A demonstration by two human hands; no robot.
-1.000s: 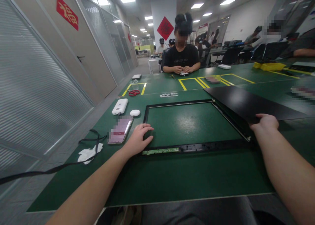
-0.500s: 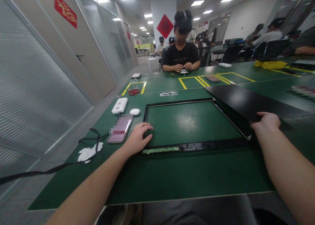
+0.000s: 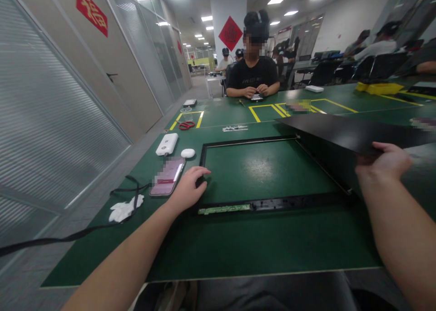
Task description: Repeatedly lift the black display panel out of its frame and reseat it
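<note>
Right hand [image 3: 386, 163] clamped on the near edge of a thin black panel [image 3: 337, 127]; left hand [image 3: 189, 184] well apart from it, thumb and fingers parted at the left rail of a black frame [image 3: 293, 203]. Can't tell from my feed whether the left presses on that rail. Frame lies flat on the green table [image 3: 265, 252], between my two hands, tabletop showing through its opening. Panel is tilted, over by the frame's right rail, near edge raised in my right hand; its far left corner reaches past the frame's far right corner. Can't tell if the panel's far edge touches the table. Bottom rail, on my side of the hands, carries a green circuit strip [image 3: 225, 209] at its left-hand end.

Room: broad band of tabletop from bottom rail to near table edge, between my wrists. Tight outside the left hand: phone [image 3: 168, 177] just beside it, then a white rounded case [image 3: 188, 153] and a white device [image 3: 167, 144] beyond. Outside the left wrist, crumpled white wad [image 3: 122, 210] and black strap [image 3: 78, 234], which runs off past the table's left edge. Ahead of the left hand, red-handled scissors [image 3: 186, 125]; ahead of the frame, small white parts [image 3: 235, 128]. Far side, between my hands' directions, a seated person [image 3: 252, 72] handling something small. Yellow tray [image 3: 379, 89] well beyond the right hand.
</note>
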